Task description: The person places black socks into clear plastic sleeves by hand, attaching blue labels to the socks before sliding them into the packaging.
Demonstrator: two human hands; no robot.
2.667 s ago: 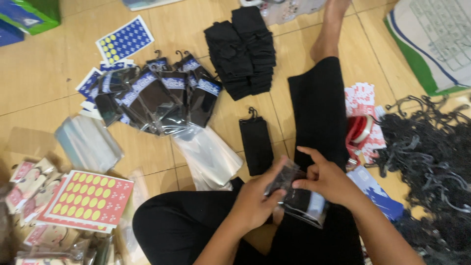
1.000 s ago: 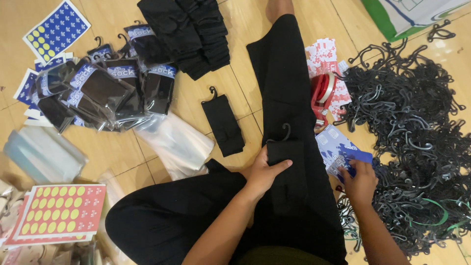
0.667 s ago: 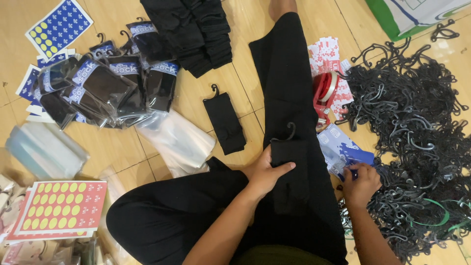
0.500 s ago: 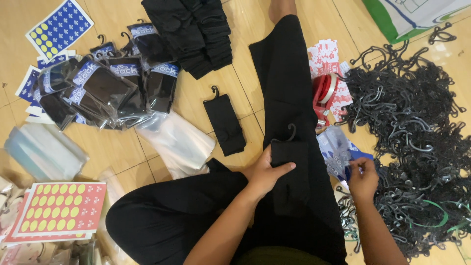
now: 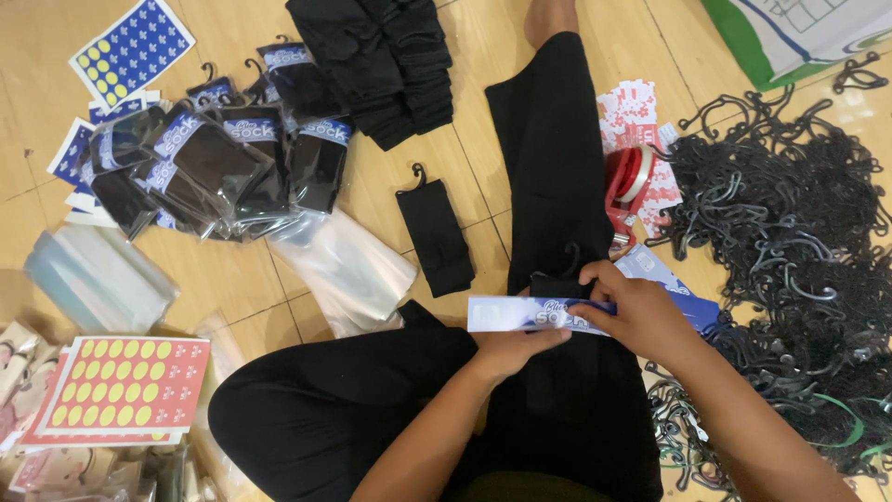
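A black sock on a small black hook point(image 5: 557, 281) lies on my right thigh. Across its top I hold a long blue-and-white paper band point(image 5: 520, 314). My left hand point(image 5: 511, 351) pinches the band from below, near its middle. My right hand point(image 5: 636, 311) presses the band's right end down over the sock. More blue bands point(image 5: 674, 284) lie beside my right leg, partly hidden by my right hand.
Another black sock on a hook point(image 5: 435, 237) lies on the floor, beside clear plastic sleeves point(image 5: 348, 270). Bagged socks point(image 5: 218, 163) and folded black socks point(image 5: 386, 56) are farther away. A pile of black hooks point(image 5: 799, 251) fills the right. Sticker sheets point(image 5: 121, 386) lie left; a red tape dispenser point(image 5: 632, 181) sits right of my leg.
My right hand left the stack of bands by the hook pile and brought one band over the sock. My left hand shifted from pressing the sock to gripping the band.
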